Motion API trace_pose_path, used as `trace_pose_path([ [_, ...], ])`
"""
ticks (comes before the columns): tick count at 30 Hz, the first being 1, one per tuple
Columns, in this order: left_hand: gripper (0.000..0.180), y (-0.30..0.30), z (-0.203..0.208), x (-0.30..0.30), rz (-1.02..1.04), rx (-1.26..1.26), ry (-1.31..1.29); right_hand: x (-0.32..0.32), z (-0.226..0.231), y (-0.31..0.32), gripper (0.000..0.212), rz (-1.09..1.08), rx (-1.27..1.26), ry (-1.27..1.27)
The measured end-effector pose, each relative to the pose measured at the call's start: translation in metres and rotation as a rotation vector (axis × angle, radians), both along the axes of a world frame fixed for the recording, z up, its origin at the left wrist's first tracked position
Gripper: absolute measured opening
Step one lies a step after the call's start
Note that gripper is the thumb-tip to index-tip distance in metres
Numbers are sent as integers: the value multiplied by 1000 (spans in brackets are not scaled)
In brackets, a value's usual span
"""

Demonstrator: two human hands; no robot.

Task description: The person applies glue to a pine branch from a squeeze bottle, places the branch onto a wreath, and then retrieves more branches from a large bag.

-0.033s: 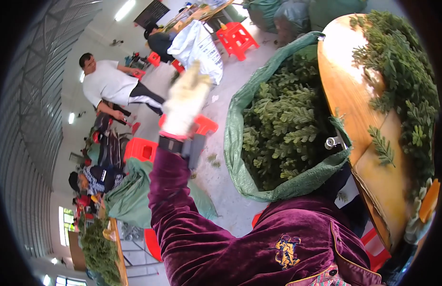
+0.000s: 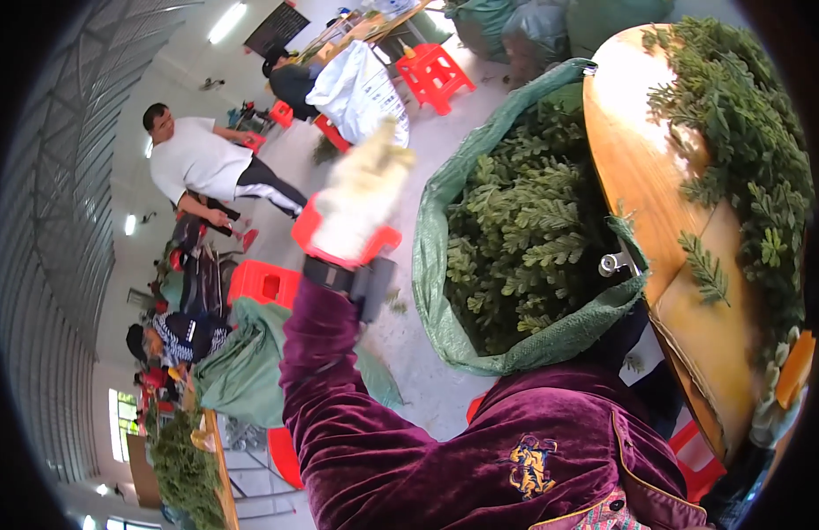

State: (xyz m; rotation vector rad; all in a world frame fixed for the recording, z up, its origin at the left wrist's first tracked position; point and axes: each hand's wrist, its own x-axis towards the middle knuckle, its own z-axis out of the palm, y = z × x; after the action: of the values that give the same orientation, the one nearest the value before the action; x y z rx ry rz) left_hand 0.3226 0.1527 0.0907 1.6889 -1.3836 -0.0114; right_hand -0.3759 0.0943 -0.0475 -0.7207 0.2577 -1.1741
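Note:
My left hand (image 2: pixel 363 190), in a pale work glove with a dark band at the wrist, is raised to the left of a green woven sack (image 2: pixel 431 238). Motion smears its fingers, so its grip is unclear. The sack stands wide open, filled with green conifer sprigs (image 2: pixel 524 230), and a metal clip (image 2: pixel 614 263) fastens its rim by the table. At the far right edge my gloved right hand (image 2: pixel 767 424) is closed around an orange object (image 2: pixel 796 371), perhaps a tool's handle. Beside it lies a heap of sprigs (image 2: pixel 745 132) on the wooden table (image 2: pixel 626 132).
A single sprig (image 2: pixel 708 269) lies near the table's edge. Red stools (image 2: pixel 434 78) and a slumped green sack (image 2: pixel 250 353) stand on the floor. A person in a white shirt (image 2: pixel 202 159) is at the left; others sit farther off. Full sacks (image 2: pixel 533 40) line the back.
My left hand has swung slightly to the right, toward the open sack. My right hand and the orange object stay about where they were.

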Motion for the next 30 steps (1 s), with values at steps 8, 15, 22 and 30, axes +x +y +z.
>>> trace_pose_path([
  [8, 51, -10, 10, -101, -149, 416, -555, -40, -57, -4, 83, -63, 18, 22],
  [15, 53, -10, -11, -77, -160, 284, -368, -31, -49, -4, 90, -88, -10, 91],
  [22, 50, -8, -10, -100, -186, 395, -279, -20, -38, -1, 97, -151, 24, 134],
  [30, 51, -51, -54, -114, -444, 330, -162, 28, -7, 28, 122, -333, 85, 482],
])
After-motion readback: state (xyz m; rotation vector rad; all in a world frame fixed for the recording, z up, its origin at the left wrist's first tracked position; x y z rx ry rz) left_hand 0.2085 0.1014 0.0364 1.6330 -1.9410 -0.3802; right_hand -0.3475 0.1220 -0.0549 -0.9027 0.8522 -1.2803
